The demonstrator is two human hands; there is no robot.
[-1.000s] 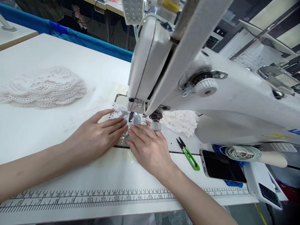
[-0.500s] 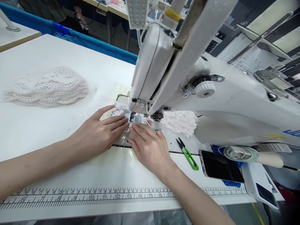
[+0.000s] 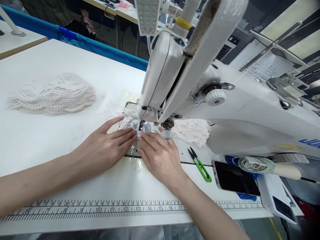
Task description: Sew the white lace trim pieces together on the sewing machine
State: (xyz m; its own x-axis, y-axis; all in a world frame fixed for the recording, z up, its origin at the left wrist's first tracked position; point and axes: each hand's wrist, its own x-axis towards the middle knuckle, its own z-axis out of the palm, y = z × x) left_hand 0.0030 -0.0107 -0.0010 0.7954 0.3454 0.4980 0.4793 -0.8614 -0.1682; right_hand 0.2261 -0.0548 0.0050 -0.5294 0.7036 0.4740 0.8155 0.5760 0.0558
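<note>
A piece of white lace fabric lies under the presser foot of the white sewing machine. My left hand rests flat on the lace's near left side, fingers stretched toward the foot and thumb apart. Just right of it, my right hand lies palm down with its fingers extended, the fingertips at the lace's near edge in front of the foot. Part of the lace is hidden beneath the fingers.
A stack of white lace pieces sits at the left. More lace lies behind the needle area. Green thread snips, a phone and a white device are at the right. A printed ruler runs along the front edge.
The lace has shifted slightly under the foot, and more of its pattern shows beyond my left fingers. My left hand has drawn a little nearer the front edge; my right hand is almost unmoved.
</note>
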